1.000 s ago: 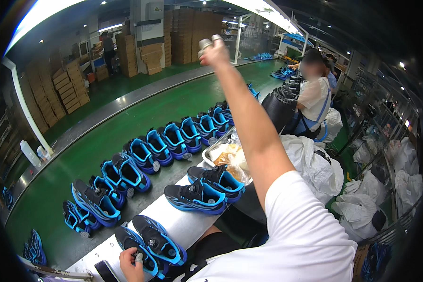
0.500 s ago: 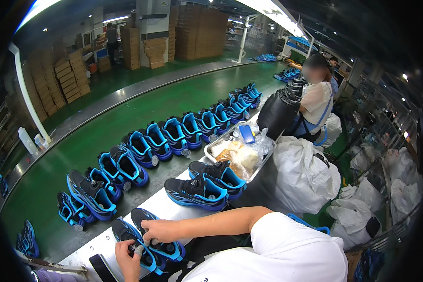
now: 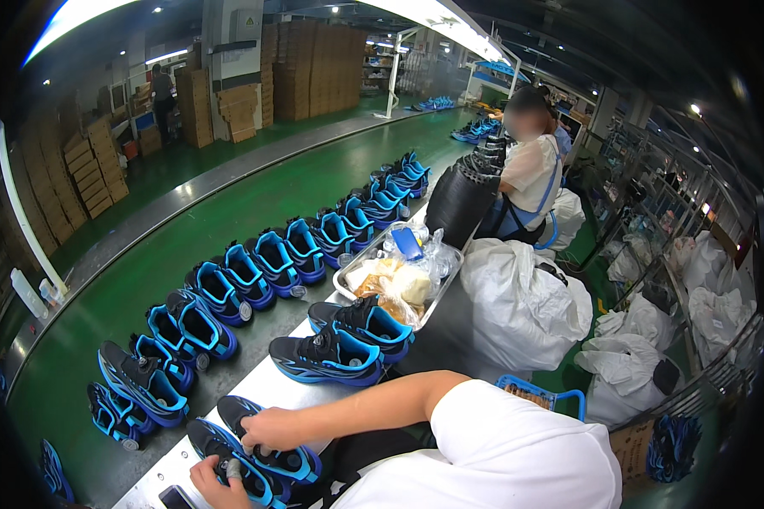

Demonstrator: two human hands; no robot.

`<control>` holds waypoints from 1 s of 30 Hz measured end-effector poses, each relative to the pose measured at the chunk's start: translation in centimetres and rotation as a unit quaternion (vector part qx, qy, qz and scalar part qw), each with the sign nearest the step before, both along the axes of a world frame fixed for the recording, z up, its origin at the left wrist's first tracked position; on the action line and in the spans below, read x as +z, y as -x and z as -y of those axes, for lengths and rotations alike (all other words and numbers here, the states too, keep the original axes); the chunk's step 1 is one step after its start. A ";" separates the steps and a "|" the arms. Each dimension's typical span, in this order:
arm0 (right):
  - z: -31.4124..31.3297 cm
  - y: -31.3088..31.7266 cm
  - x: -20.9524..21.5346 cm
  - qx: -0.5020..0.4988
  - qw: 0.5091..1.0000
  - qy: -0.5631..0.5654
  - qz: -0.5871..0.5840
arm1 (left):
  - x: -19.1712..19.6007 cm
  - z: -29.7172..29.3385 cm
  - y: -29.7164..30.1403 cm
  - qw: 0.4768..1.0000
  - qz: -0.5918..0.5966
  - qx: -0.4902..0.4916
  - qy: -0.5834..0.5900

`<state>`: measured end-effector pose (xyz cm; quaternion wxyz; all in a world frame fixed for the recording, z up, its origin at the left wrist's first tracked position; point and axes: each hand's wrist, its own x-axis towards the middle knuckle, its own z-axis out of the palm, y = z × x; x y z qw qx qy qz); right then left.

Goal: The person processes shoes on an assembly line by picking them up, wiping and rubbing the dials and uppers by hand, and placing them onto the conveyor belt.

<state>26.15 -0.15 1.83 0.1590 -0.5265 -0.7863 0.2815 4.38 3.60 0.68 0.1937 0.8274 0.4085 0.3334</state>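
Observation:
Two black and blue sneakers lie side by side on the pale bench edge (image 3: 174,462) at the lower left. My left hand (image 3: 216,483) is closed at the top of the left sneaker (image 3: 205,434), its thumb and fingers by the round dial on the tongue. Over the right sneaker (image 3: 301,465) my right hand (image 3: 272,429) bends its fingers down in a pinch at the tongue. Greyish covers show on some fingertips. Exactly what the right fingertips grip is hidden. Another matching pair of sneakers (image 3: 335,356) stands just beyond my right forearm.
A long row of matching sneakers (image 3: 216,293) stands along the green belt (image 3: 178,225). A metal tray (image 3: 345,287) holds plastic bags and a blue item. Beyond it, a person (image 3: 530,174) sits by a black stack (image 3: 458,199). White sacks (image 3: 526,305) stand at right; a phone (image 3: 176,499) lies near my left hand.
The whole view has swung to the right, so the bench, shoes and tray appear further left. Both hands stay on the same two sneakers, with only slight finger movement.

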 end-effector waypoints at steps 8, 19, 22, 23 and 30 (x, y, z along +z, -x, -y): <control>-0.6 -0.6 -2.1 -0.034 0.996 -0.074 -0.038 | 3.0 6.2 -1.8 0.735 0.299 0.003 0.608; -5.8 -15.5 1.3 -0.165 0.938 -0.298 0.063 | 1.1 5.9 -3.0 0.753 0.238 -0.144 0.596; -10.4 -26.3 13.0 -0.402 0.772 -0.486 -0.075 | 1.9 6.7 -2.2 0.622 0.376 -0.011 0.686; -6.3 -24.4 22.0 -0.357 0.626 -0.482 -0.499 | 1.3 7.0 -1.7 0.597 0.417 -0.002 0.686; -3.1 -13.1 6.3 -0.266 0.921 0.027 -0.284 | -1.3 6.8 -5.6 0.548 0.485 0.046 0.680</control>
